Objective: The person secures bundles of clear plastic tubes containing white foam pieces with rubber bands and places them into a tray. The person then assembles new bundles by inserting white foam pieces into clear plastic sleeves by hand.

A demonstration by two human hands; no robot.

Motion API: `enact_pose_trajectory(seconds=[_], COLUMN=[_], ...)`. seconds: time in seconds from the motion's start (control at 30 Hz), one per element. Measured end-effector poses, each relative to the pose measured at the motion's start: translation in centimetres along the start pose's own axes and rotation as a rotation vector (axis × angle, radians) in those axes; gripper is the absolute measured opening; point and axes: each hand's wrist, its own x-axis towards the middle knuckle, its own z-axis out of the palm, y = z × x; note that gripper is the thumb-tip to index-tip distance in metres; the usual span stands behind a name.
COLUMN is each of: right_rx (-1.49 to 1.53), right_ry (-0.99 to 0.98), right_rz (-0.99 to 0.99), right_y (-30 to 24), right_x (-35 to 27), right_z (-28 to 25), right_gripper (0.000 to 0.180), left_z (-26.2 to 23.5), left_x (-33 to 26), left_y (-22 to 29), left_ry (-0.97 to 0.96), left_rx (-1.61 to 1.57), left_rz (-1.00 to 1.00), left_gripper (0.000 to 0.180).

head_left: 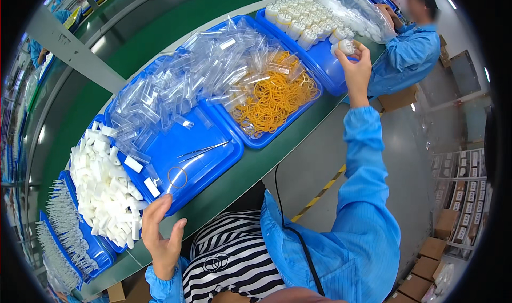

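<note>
My right hand reaches out to the far right and pinches a bundle of white cylindrical parts. That bundle is over the end of a blue tray, beside rows of similar white bundles, some wrapped with yellow bands. My left hand hangs open, thumb and fingers apart, near the front edge of the bench. Closest to it are a heap of white foam-like blocks and a blue tray holding tweezers, a single rubber band and two loose white blocks.
Clear plastic sleeves pile up along the middle trays, next to yellow rubber bands. Racks of thin white parts stand at the left end. A co-worker in blue sits beyond the right end. A cable hangs across my front.
</note>
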Motion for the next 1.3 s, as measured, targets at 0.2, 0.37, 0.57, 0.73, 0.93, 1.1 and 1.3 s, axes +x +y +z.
enact_pose_trajectory(seconds=[0.2,0.37,0.57,0.73,0.93,1.1,1.3], right_rx=[-0.271,-0.225,-0.131,0.071,0.288,0.315,0.417], right_ry=[-0.108,-0.050,-0.034,-0.103,-0.311,-0.572,-1.036], right_rz=[-0.021,0.031,-0.004,0.053,0.089,-0.087,-0.508], right_y=[4.5,4.9,4.5,1.5,-7.0,-14.1,-24.8], right_x=[4.0,4.1,4.0,0.9,-9.1,-15.4,-22.2], right_z=[2.8,2.3,3.8,-0.6,-0.1,2.7,9.9], right_gripper=[0.064,0.062,0.048,0.033,0.029,0.022,0.014], left_z=[0.5,0.3,-1.5,-4.9,-13.3,-19.3,-24.9], left_x=[1.3,0.9,-0.7,-2.6,-7.9,-11.1,-12.0], left_y=[1.2,1.2,1.1,-1.9,-6.6,-12.7,-17.7], left_ry=[-0.041,-0.005,0.089,0.468,0.868,0.687,0.366], left_rx=[0.064,0.057,0.160,0.375,0.671,0.941,1.414], left_rz=[-0.007,-0.048,0.003,0.028,-0.126,-0.389,-0.430], left_gripper=[0.036,0.035,0.039,0.031,0.015,0.008,0.015])
